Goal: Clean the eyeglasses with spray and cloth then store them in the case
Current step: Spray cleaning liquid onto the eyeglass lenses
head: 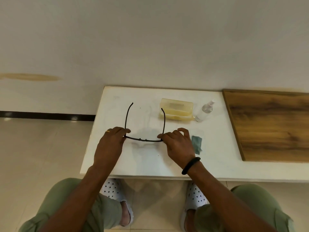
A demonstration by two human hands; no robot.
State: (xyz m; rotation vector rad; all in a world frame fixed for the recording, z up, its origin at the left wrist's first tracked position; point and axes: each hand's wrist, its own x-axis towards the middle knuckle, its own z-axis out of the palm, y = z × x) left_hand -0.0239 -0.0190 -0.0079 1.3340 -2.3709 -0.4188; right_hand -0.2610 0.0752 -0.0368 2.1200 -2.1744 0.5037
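Dark-framed eyeglasses (144,140) hang just above the white table (150,163), temples unfolded and pointing away from me. My left hand (111,141) pinches the frame's left corner and my right hand (177,142) pinches its right corner. A translucent yellow case (176,109) lies shut at the back of the table. Right of the case stands a small clear spray bottle (205,111). A teal cloth (197,144) lies crumpled on the table beside my right hand.
A wooden board (270,126) covers the table's right part. The table stands against a pale wall. Its left edge drops to a tiled floor. My knees and white slippers show below the front edge.
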